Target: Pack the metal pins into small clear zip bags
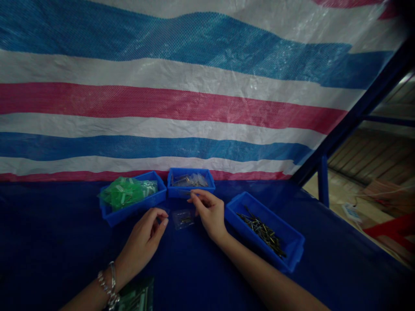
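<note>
My left hand [145,235] hovers over the blue table, its thumb and fingers curled almost together; whether anything is between the tips I cannot make out. My right hand [210,211] pinches a small thin piece [186,191] in front of the back blue bin [191,191]; its kind is too blurred to tell. Between both hands a small clear plastic bag [183,219] with little metal-looking parts lies flat on the table. The back bin holds clear bags [189,179] with small parts.
At the left, a blue bin [136,208] holds green plastic bags [121,192]. A blue bin [293,259] at the right contains many thin dark metal rods [262,231]. Another filled bag [138,298] lies near my left wrist. A striped tarp [162,101] hangs behind the table [201,276].
</note>
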Available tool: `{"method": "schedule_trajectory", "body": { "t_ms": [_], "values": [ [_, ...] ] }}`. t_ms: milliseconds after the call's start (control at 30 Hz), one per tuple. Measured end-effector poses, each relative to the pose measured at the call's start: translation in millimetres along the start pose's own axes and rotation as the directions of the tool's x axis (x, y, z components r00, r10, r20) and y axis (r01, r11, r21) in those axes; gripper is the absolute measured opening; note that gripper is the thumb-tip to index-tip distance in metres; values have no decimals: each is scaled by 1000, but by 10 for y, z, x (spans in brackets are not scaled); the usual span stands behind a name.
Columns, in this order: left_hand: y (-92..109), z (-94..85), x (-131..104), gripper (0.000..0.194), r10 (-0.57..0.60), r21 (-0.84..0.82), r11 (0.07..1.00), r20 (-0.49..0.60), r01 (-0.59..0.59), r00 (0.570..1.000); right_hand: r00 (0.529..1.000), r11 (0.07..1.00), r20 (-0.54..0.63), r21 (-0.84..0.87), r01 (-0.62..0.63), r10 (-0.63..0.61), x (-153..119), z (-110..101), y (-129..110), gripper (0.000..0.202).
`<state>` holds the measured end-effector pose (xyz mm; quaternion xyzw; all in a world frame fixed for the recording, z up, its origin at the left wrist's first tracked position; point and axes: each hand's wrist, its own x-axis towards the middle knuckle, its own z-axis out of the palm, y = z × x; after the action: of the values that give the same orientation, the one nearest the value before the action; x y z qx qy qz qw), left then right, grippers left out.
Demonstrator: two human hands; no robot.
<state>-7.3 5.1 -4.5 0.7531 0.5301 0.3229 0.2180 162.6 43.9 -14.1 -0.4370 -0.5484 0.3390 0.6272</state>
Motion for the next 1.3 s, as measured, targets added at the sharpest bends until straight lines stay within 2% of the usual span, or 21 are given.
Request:
{"method": "schedule_trajectory", "body": {
  "t_ms": [133,300,500,633,900,1300],
  "values": [
    [16,-11,-4,14,21,18,1000,9,-22,1000,1000,999,18,29,-16,15,12,10,58,24],
    [34,-11,2,13,33,37,999,21,-34,999,992,991,100,-97,87,-78,-2,3,69,30],
    [44,-6,-13,10,51,66,996,61,-55,997,969,946,22,-212,244,-245,-16,-21,28,26],
    [44,-6,-13,10,57,72,995,86,-64,995,954,919,7,-267,290,-299,-14,-35,20,25],
    [64,-11,-14,11,64,79,994,112,-73,992,968,892,48,-379,245,-245,18,-46,70,26],
    [87,-14,-19,12,93,92,990,106,-103,990,975,880,44,-424,216,-218,9,-56,79,33]
  ]
}}
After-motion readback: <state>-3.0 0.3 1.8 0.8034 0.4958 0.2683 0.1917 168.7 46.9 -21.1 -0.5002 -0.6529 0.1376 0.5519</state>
